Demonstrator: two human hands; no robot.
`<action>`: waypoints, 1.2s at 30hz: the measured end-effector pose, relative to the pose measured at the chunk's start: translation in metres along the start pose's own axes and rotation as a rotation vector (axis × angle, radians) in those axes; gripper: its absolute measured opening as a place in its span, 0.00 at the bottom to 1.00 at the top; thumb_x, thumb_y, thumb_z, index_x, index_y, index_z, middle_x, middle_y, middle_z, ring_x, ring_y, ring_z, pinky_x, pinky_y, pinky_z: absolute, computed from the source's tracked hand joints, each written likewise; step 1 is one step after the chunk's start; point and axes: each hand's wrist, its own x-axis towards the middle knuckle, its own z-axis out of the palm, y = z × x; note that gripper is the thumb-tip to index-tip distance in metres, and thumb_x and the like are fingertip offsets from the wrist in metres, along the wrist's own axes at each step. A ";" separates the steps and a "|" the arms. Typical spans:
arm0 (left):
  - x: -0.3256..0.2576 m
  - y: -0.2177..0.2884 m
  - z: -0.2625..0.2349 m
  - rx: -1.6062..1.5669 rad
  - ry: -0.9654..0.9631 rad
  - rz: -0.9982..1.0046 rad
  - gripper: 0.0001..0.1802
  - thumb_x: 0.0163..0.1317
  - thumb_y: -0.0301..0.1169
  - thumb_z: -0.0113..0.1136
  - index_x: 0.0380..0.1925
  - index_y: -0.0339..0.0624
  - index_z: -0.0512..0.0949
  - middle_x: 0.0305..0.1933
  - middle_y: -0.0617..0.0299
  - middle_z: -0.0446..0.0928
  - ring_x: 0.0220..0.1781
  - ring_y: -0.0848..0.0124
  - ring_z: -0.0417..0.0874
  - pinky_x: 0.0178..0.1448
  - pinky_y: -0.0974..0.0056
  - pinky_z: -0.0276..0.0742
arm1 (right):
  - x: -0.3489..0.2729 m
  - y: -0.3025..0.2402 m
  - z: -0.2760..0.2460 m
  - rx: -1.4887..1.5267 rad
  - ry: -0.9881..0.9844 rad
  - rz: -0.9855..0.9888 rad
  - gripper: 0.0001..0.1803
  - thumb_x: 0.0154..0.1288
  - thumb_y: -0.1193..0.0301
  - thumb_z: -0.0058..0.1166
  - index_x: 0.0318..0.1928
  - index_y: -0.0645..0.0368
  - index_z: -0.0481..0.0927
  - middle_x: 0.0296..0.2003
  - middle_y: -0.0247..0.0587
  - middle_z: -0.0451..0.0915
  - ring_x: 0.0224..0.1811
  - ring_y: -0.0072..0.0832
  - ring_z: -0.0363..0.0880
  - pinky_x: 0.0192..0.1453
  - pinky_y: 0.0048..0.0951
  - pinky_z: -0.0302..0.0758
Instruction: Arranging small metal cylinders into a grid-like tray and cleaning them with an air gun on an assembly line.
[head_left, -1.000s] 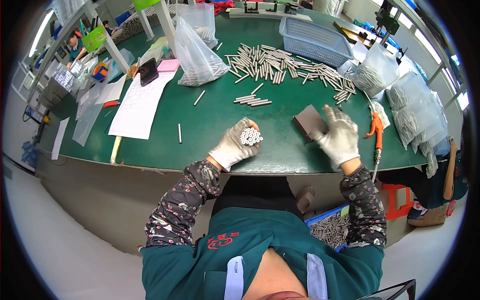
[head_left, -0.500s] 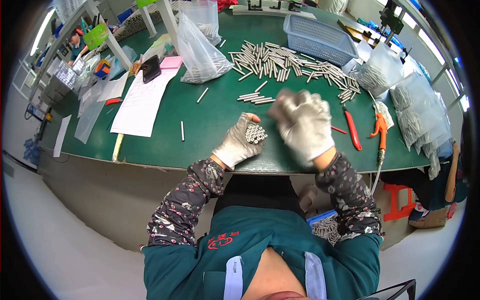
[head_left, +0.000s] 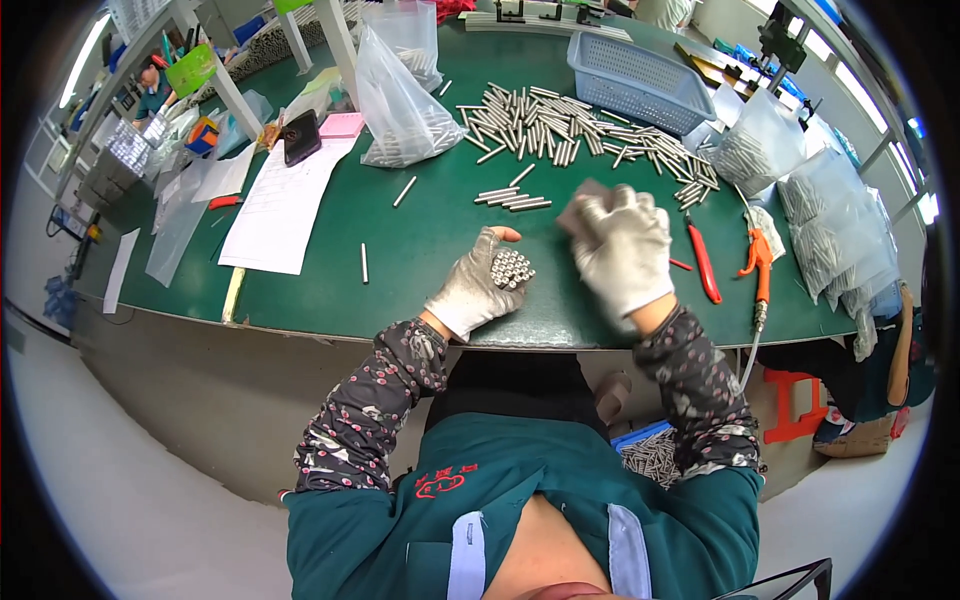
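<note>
My left hand (head_left: 468,290), in a whitish-grey work glove with bare fingertips, is closed around a bundle of metal pins (head_left: 512,268), their round ends turned up. To its right, my gloved right hand (head_left: 632,250) grips a dark brownish-grey block-like pad (head_left: 580,210), apart from the bundle and partly hidden by the fingers. Motion blurs that hand a little, so the pad's exact kind is unclear. Beyond the hands lies a small row of loose pins (head_left: 512,198). A large heap of the same pins (head_left: 550,120) spreads farther back on the green table (head_left: 420,300).
A blue plastic basket (head_left: 640,85) stands behind the heap. Bags of pins (head_left: 405,135) sit at the left and right. Red-handled pliers (head_left: 704,262) and an orange air gun (head_left: 760,255) lie right; papers (head_left: 275,225) and a phone (head_left: 300,138) lie left.
My right hand has shifted slightly right with the pad, farther from the bundle. My left hand and its pins have stayed in place.
</note>
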 end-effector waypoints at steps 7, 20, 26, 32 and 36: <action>0.002 0.004 0.000 0.082 0.007 0.067 0.33 0.40 0.21 0.63 0.50 0.43 0.64 0.36 0.66 0.70 0.37 0.79 0.72 0.43 0.72 0.71 | -0.019 0.017 0.014 -0.035 0.056 -0.176 0.24 0.44 0.55 0.60 0.42 0.54 0.77 0.40 0.46 0.74 0.44 0.41 0.73 0.45 0.40 0.69; 0.003 -0.025 -0.009 -0.091 -0.081 0.408 0.31 0.54 0.33 0.61 0.57 0.43 0.59 0.51 0.63 0.67 0.52 0.72 0.70 0.58 0.67 0.66 | -0.011 -0.068 0.053 0.679 0.062 -0.278 0.31 0.49 0.47 0.56 0.42 0.60 0.70 0.32 0.45 0.72 0.36 0.43 0.73 0.37 0.39 0.72; -0.013 -0.021 -0.024 -0.002 -0.197 0.054 0.41 0.53 0.58 0.50 0.62 0.47 0.56 0.59 0.61 0.63 0.61 0.65 0.64 0.68 0.54 0.53 | -0.005 -0.072 0.049 0.678 -0.063 -0.379 0.18 0.52 0.57 0.56 0.37 0.55 0.73 0.33 0.41 0.74 0.38 0.38 0.75 0.33 0.35 0.74; -0.016 -0.018 -0.027 1.136 0.020 0.231 0.49 0.43 0.61 0.57 0.61 0.43 0.58 0.62 0.55 0.61 0.64 0.55 0.60 0.70 0.50 0.45 | -0.005 -0.064 0.063 0.768 0.098 -0.337 0.06 0.51 0.68 0.56 0.28 0.55 0.76 0.24 0.39 0.74 0.29 0.37 0.76 0.29 0.34 0.73; -0.021 -0.013 -0.032 0.924 0.064 0.317 0.41 0.41 0.48 0.65 0.55 0.41 0.65 0.56 0.55 0.66 0.64 0.56 0.60 0.70 0.49 0.47 | -0.002 -0.056 0.050 0.752 0.320 -0.208 0.05 0.46 0.74 0.58 0.26 0.56 0.76 0.19 0.37 0.72 0.23 0.34 0.73 0.23 0.33 0.70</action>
